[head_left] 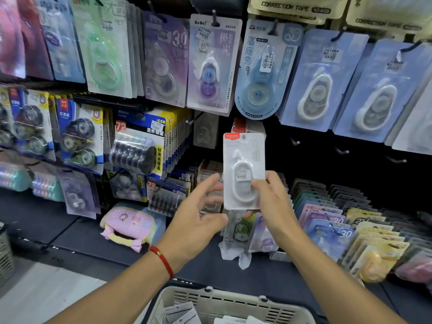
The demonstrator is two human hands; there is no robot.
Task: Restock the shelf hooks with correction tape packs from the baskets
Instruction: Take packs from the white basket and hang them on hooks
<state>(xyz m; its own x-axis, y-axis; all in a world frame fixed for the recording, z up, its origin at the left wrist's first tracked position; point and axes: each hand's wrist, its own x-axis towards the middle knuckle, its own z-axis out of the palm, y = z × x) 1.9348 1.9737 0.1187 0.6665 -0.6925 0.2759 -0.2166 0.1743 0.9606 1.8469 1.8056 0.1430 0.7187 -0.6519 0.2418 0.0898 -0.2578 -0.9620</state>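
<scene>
My right hand (272, 202) holds a white correction tape pack (243, 169) upright by its lower right edge, thumb on the front. The pack has a red label at its top left corner. Just left of the pack my left hand (198, 218) hovers with fingers spread and relaxed, fingertips near the pack's left edge. A matching pack (240, 126) hangs behind it on the dark panel. Bare hooks (342, 151) stick out to the right. The beige basket (233, 298) sits below my arms with a few packs inside.
Rows of hanging correction tape packs (210, 64) fill the upper shelf wall. Boxed packs (350, 225) stand in slanted rows at the right. A pink pouch (128, 223) lies on the dark ledge at left. Loose packs (243, 232) lie under my hands.
</scene>
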